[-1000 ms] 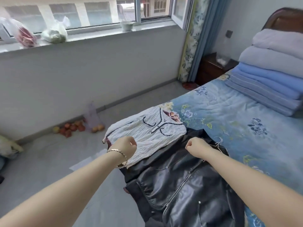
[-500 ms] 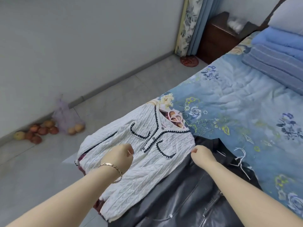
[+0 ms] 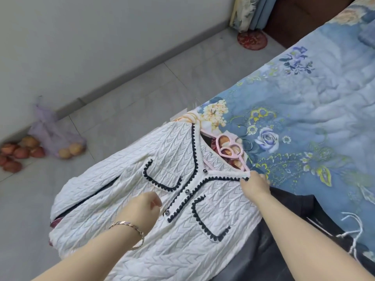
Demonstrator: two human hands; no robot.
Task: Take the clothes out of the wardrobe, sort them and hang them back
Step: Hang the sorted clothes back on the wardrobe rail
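A white cable-knit cardigan (image 3: 125,179) with dark scalloped trim lies face up at the near edge of the bed's blue floral quilt (image 3: 304,118). Its lower part overlaps a black leather jacket (image 3: 261,258). Its long axis runs diagonally: the collar points away toward the upper right and the hem comes back toward the person at the lower left.

A pink plastic hanger (image 3: 229,148) sits in the open neckline, with its metal hook lying out on the quilt beyond the collar.

The right hand (image 3: 255,184) pinches the trimmed neckline edge at the cardigan's shoulder between thumb and fingers. That spot is right where one hanger arm slips under the knit. The left hand (image 3: 142,208), a gold bracelet (image 3: 129,230) on its wrist, is curled over the chest panel near the button band. I cannot tell whether it has any fabric in its grip.

The right hand is much the nearer to the hanger, which lies just up and to the left of its fingertips. Judging by this, the shoulder is being settled on the hanger or eased off it. Either way, the move probably runs along the collar line and not down the garment's length.
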